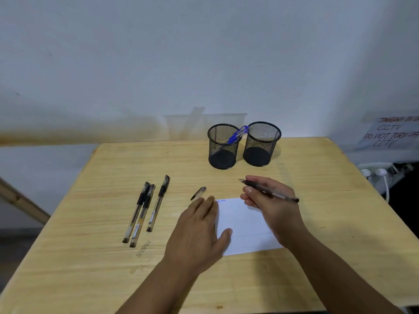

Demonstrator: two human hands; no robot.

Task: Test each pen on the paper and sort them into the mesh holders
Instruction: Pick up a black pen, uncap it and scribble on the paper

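Note:
My right hand (274, 205) grips an uncapped black pen (283, 196), its tip pointing up-left above the white paper (244, 225). A small blue scribble marks the paper's top left corner. My left hand (199, 230) lies flat with straight fingers on the paper's left edge. The pen's cap (198, 193) lies on the table just beyond my left fingertips. Three capped black pens (145, 211) lie side by side to the left. Two black mesh holders stand at the back: the left holder (223, 147) has a blue pen (237, 135) leaning in it, the right holder (262, 143) looks empty.
The wooden table (95, 257) ends at a white wall behind the holders. A power strip with plugs (376, 172) and a handwritten notice (390, 132) sit off the table's right side. A wooden beam (20, 200) slants at the left.

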